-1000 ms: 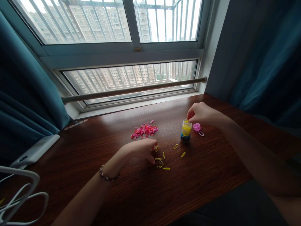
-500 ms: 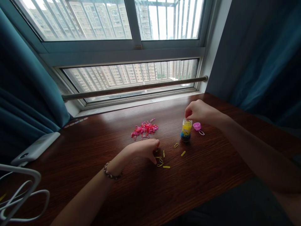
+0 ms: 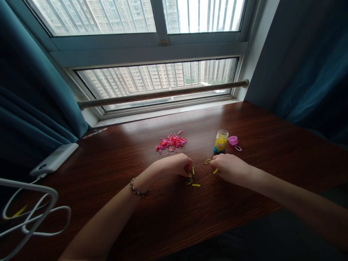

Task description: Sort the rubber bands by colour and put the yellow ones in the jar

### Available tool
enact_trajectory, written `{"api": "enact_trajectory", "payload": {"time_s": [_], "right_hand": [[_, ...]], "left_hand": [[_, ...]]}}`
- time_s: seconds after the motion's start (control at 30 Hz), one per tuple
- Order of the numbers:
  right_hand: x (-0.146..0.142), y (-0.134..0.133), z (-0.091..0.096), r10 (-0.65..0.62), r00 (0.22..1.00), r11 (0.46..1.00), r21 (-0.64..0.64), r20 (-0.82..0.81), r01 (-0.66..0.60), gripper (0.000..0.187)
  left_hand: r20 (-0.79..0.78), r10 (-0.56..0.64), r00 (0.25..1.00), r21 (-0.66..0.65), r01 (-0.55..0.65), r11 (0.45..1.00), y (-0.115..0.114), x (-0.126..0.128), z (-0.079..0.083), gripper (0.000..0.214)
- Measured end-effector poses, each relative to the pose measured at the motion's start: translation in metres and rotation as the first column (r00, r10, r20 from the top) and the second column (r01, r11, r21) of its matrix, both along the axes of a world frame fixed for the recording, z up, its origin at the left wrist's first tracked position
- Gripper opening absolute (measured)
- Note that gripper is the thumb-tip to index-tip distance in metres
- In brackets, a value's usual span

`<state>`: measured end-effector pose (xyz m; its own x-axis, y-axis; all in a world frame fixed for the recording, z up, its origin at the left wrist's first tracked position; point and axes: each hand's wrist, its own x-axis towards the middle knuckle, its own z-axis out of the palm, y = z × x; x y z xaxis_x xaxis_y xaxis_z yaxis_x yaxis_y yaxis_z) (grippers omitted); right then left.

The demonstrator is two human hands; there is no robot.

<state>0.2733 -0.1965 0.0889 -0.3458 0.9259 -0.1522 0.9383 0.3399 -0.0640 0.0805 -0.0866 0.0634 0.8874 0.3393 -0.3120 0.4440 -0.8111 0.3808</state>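
My left hand (image 3: 178,164) is low over the table, its fingers curled down and pinched at a small cluster of yellow rubber bands (image 3: 189,181). My right hand (image 3: 232,167) bends down in front of the jar, fingers closed, their tips largely hidden. A flat yellow rubber band (image 3: 215,171) shows at its thumb side, and a looped yellow band (image 3: 207,161) lies just left of it. The uncapped clear jar (image 3: 222,137) stands upright behind this hand, with yellow bands above blue ones. Its lower part is partly covered by the hand.
A pile of pink and red rubber bands (image 3: 172,142) lies beyond my left hand. The pink lid (image 3: 233,140) with a loop rests right of the jar. At left are a white power bank (image 3: 54,159) and white cables (image 3: 51,210). The window stands behind the table.
My right hand has left the jar's mouth and come down to the table in front of it. My left fingers have drawn together at the yellow bands. The view has tilted slightly.
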Motion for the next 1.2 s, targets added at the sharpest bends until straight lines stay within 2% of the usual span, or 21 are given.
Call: {"api": "enact_trajectory", "payload": {"time_s": [0.07,0.17,0.37,0.5,0.6,0.7,0.8,0.9,1.07,1.2], "right_hand": [[0.000,-0.001,-0.013,0.001,0.998,1.000,-0.001,0.059,-0.001,0.018],[0.002,-0.001,-0.021,0.003,0.997,1.000,0.005,0.081,-0.004,0.019],[-0.003,0.004,-0.025,0.026,0.996,0.999,0.020,0.084,-0.027,0.015],[-0.009,0.009,-0.025,0.031,0.998,0.990,0.132,0.061,-0.039,0.014],[-0.015,0.013,-0.026,0.016,0.997,0.982,0.185,0.077,-0.030,0.017],[-0.020,0.016,-0.027,-0.010,0.995,0.988,0.153,0.104,-0.006,0.018],[-0.021,0.018,-0.029,-0.034,0.994,0.993,0.117,0.104,0.022,0.019],[-0.021,0.019,-0.031,-0.047,0.995,0.991,0.125,0.085,0.036,0.020],[-0.018,0.024,-0.033,-0.040,0.996,0.992,0.123,0.074,0.031,0.017],[-0.017,0.026,-0.034,-0.031,0.999,0.994,0.105,0.045,0.027,0.018]], "left_hand": [[0.003,-0.024,1.000,-0.008,0.024,1.000,-0.004,0.002,0.003,0.005],[0.007,-0.050,0.999,-0.004,0.050,0.999,-0.007,0.003,0.006,0.008],[0.009,-0.044,0.999,0.069,0.043,0.997,-0.003,0.001,0.000,0.011],[0.034,-0.042,0.999,0.094,0.039,0.995,-0.001,0.004,-0.005,0.012],[0.025,-0.038,0.999,0.066,0.036,0.997,-0.004,0.004,-0.001,0.010],[-0.012,-0.038,0.999,0.024,0.039,0.999,-0.009,0.002,0.007,0.006],[-0.025,-0.068,0.997,0.001,0.068,0.998,-0.013,-0.001,0.013,0.019],[-0.008,-0.100,0.995,-0.004,0.100,0.995,-0.014,-0.001,0.011,0.026],[-0.008,-0.095,0.995,-0.004,0.095,0.995,-0.017,0.002,0.004,0.007],[-0.049,-0.080,0.996,-0.020,0.080,0.997,-0.022,0.004,0.003,0.012]]}}
